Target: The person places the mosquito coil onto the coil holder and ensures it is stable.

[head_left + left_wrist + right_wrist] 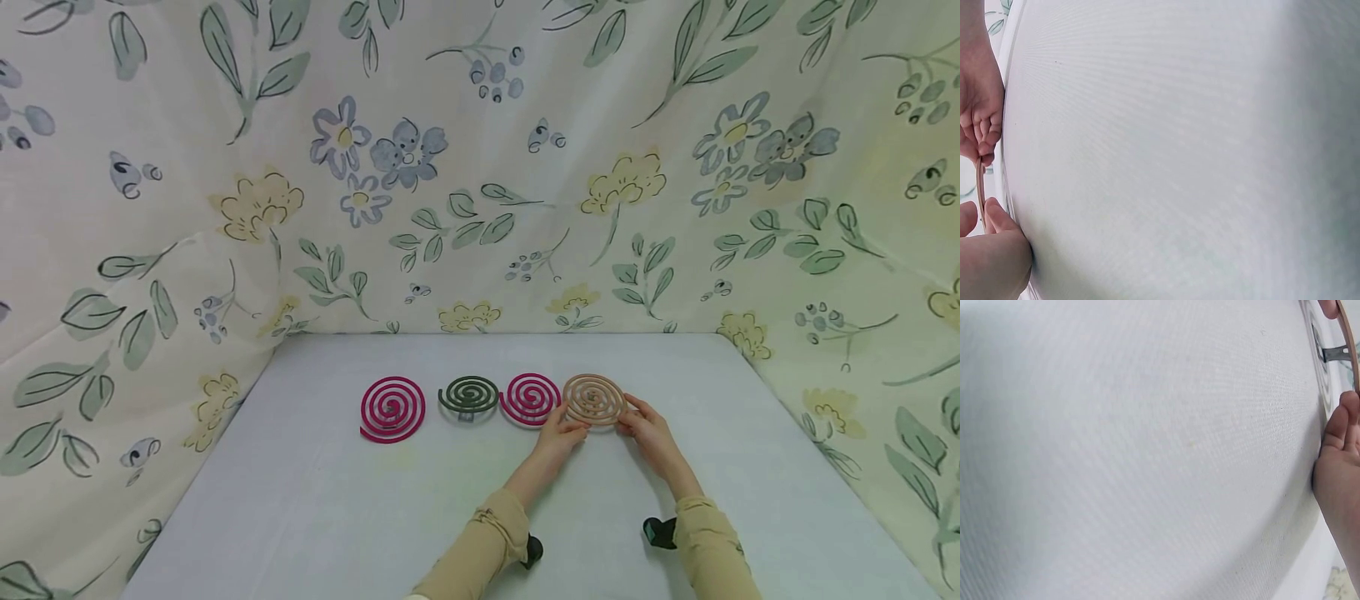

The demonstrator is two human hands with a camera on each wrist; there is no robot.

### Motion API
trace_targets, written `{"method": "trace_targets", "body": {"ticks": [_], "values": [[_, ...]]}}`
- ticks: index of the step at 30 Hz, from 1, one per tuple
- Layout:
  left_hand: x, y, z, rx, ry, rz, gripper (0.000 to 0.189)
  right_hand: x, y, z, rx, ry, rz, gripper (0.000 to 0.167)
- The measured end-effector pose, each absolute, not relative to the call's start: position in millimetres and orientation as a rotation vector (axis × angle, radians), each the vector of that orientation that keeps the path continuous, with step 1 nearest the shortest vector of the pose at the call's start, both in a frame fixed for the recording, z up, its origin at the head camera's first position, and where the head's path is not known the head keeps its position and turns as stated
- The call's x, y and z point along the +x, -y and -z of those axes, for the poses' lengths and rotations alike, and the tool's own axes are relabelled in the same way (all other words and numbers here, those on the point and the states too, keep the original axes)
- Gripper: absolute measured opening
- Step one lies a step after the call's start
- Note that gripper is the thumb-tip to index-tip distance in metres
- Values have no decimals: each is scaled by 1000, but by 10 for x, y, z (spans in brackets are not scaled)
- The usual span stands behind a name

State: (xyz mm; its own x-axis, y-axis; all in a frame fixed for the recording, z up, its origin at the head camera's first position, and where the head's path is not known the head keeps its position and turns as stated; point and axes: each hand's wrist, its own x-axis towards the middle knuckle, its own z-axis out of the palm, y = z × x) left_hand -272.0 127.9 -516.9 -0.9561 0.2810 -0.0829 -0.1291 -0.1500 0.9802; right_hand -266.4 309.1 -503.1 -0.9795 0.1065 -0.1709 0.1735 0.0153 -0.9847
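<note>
A tan mosquito coil (592, 397) is held by its edges between both hands, at the right end of a row of coils. My left hand (555, 442) pinches its near-left edge, and my right hand (648, 429) pinches the right edge. Seen edge-on in the right wrist view, the tan coil (1352, 344) sits above the table, with a small metal stand (1336, 354) under it. Just left of it is a pink coil (531, 398), which appears to touch or nearly touch it. Further left comes a dark green coil (470, 393), raised on a small metal stand (466, 417).
Another pink coil (392, 408) stands apart at the left of the row. A white-covered table (315, 508) lies beneath everything, and a floral cloth (480, 167) hangs behind and at the sides. Black wrist devices (660, 533) show at both sleeves.
</note>
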Motion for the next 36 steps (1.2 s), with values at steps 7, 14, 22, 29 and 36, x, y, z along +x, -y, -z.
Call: {"method": "trace_targets", "body": {"ticks": [7, 14, 22, 29, 36], "values": [[-2710, -1278, 5141, 188, -1869, -2184, 61, -2665, -3101, 5035, 304, -2210, 2136, 62], [-2713, -1284, 5136, 183, -1878, -2175, 60, -2671, -3108, 5044, 286, -2211, 2140, 62], [-2712, -1289, 5128, 176, -1877, -2180, 60, -2698, -3123, 5086, 292, -2192, 2161, 61], [-2690, -1271, 5124, 184, -1873, -2183, 61, -2684, -3126, 5064, 282, -2205, 2137, 61], [-2693, -1272, 5126, 182, -1860, -2191, 61, -2675, -3125, 5076, 272, -2239, 2119, 63]]}}
